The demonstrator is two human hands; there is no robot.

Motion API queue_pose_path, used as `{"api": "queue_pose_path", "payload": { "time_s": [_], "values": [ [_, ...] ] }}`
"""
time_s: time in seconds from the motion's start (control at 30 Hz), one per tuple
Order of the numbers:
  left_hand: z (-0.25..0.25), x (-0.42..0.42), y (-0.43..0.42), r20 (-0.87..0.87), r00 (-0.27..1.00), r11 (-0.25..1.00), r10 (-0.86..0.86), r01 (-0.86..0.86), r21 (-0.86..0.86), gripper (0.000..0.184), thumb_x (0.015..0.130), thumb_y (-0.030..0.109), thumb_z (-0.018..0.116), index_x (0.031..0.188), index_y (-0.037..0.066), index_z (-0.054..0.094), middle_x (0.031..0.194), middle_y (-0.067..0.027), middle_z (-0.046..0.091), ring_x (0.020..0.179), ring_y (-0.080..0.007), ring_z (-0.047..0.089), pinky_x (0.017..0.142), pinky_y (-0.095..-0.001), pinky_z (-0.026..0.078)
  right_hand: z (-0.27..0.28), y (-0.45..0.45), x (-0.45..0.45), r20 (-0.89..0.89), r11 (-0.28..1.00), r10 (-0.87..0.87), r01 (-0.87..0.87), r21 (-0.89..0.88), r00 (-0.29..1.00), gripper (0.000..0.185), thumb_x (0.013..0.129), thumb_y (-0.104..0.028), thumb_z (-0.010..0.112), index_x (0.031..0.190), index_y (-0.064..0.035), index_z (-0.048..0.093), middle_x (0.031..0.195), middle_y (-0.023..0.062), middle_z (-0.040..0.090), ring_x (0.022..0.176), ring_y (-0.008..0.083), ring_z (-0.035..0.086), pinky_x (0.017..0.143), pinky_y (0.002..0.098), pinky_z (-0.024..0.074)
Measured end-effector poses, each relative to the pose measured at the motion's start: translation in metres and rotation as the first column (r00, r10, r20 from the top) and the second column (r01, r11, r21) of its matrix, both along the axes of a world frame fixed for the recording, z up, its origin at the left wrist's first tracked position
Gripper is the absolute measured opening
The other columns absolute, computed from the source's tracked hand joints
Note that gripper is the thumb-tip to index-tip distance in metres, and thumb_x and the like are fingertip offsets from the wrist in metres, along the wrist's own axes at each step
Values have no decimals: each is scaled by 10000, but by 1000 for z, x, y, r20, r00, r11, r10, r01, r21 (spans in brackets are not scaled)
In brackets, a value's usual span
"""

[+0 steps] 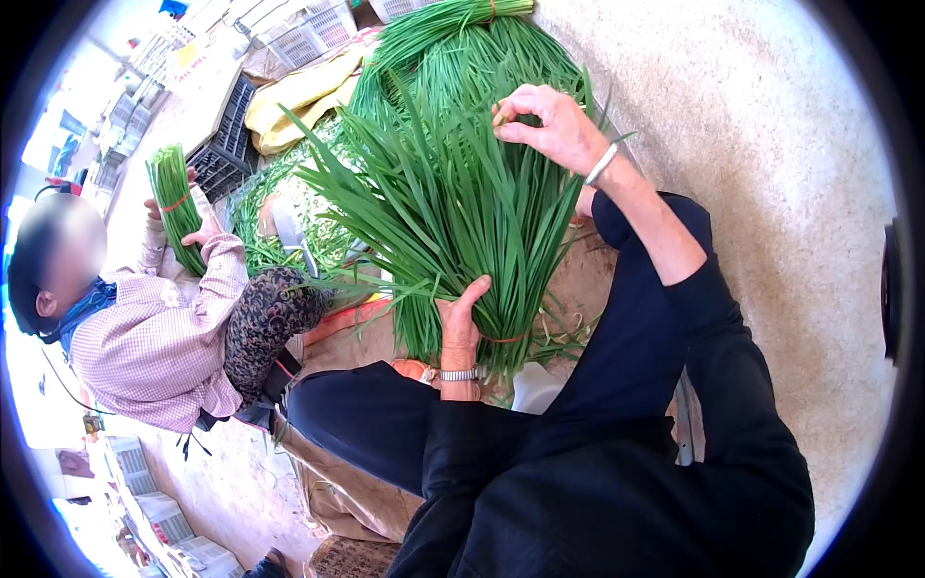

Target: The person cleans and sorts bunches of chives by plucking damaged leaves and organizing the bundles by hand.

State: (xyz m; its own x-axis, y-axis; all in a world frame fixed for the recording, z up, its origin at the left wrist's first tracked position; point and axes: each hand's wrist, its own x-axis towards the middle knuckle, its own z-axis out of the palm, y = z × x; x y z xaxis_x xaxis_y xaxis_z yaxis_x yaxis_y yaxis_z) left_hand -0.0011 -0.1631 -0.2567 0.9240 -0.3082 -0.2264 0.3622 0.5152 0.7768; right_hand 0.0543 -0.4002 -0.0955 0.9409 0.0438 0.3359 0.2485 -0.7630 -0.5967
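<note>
A large bundle of garlic chives (472, 212) fans out in front of me, its long flat leaves spreading away from my body. Low on the stems, near a red band (503, 339), my left hand (461, 313) is wrapped round the bundle with the thumb on top. My right hand (549, 125) is above the leaf tips on the right, thumb and forefinger pinched together. Whatever is in that pinch is too small to make out. Behind the bundle lies a heap of more chives (462, 58), one bunch tied with a band.
To the left sits another person (154, 328) holding a banded bunch of chives (173, 197). Loose leaves (328, 193) cover the ground between us. A yellow sack (299, 101), a black crate (226, 135) and white crates (308, 37) stand farther back. Bare floor (771, 193) extends right.
</note>
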Motion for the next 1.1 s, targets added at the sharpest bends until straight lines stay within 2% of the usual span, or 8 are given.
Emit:
{"api": "queue_pose_path", "payload": {
  "time_s": [0.1, 0.2, 0.33, 0.4, 0.5, 0.6, 0.9, 1.1],
  "values": [
    [-2, 1, -3, -4, 1000, 1000, 11, -11, -11, 621, 682, -21, 704, 1241, -21, 433, 1140, -121, 562, 989, -229, 574, 892, -344, 474, -9, 16, 5, -14, 719, -220, 171, 674, 975, 148, 865, -212, 599, 975, -141, 667, 947, 22, 657, 902, 113, 590, 863, 269, 457],
    [-7, 0, 3, 11, 1000, 1000, 21, -21, 2, 645, 682, -17, 704, 1257, -21, 412, 1173, -125, 542, 1027, -233, 555, 916, -345, 457, 20, 11, 2, 276, 646, -288, -27, 763, 917, 149, 881, -207, 584, 928, -90, 663, 909, 33, 655, 885, 97, 575, 825, 257, 454],
    [-2, 2, 2, -10, 999, 999, 38, -38, 1, 631, 681, -21, 702, 1247, -21, 423, 1138, -121, 561, 990, -234, 574, 892, -342, 473, 48, 10, -38, 253, 820, 192, -296, 489, 948, 135, 879, -163, 575, 895, -55, 655, 839, 23, 638, 777, 85, 577, 712, 230, 463],
    [2, 1, 2, -21, 999, 999, 45, -45, 18, 618, 681, -25, 700, 1238, -21, 433, 1123, -118, 569, 976, -231, 581, 881, -338, 480, 54, 26, -61, -186, 649, 673, -450, 613, 716, 134, 879, -120, 549, 909, -24, 638, 763, 9, 609, 662, 64, 560, 604, 201, 448],
    [12, 2, -1, -14, 999, 999, 39, -40, -20, 561, 684, -39, 694, 1201, -17, 477, 1101, -110, 580, 955, -212, 587, 855, -318, 493, 26, 63, -62, -296, 853, 381, -210, 478, 876, 155, 868, -81, 546, 979, 8, 609, 729, 17, 603, 626, 52, 554, 570, 191, 445],
    [5, 5, -1, -21, 999, 999, 43, -43, -1, 566, 682, -44, 695, 1203, -17, 474, 1105, -111, 579, 953, -213, 585, 857, -323, 492, -23, 76, -41, -51, 938, 120, -97, 332, 991, 192, 813, -74, 622, 982, 14, 594, 756, 43, 614, 637, 89, 569, 593, 242, 467],
    [9, 1, -2, -11, 998, 998, 55, -55, -1, 566, 680, -41, 701, 1199, -26, 473, 1105, -118, 577, 957, -219, 581, 865, -330, 489, -43, 82, -37, -36, 997, -33, 35, 73, 999, 188, 752, -146, 684, 881, -40, 598, 727, 60, 612, 623, 214, 596, 602, 315, 470],
    [7, 2, -1, 14, 998, 995, 63, -64, 72, 522, 708, -11, 683, 1188, -8, 479, 1085, -100, 571, 933, -214, 583, 839, -335, 497, -49, 87, -39, 29, 996, -37, 34, 77, 999, 149, 783, -146, 652, 852, -32, 587, 707, 47, 607, 632, 184, 598, 588, 305, 461]
  ]
}}
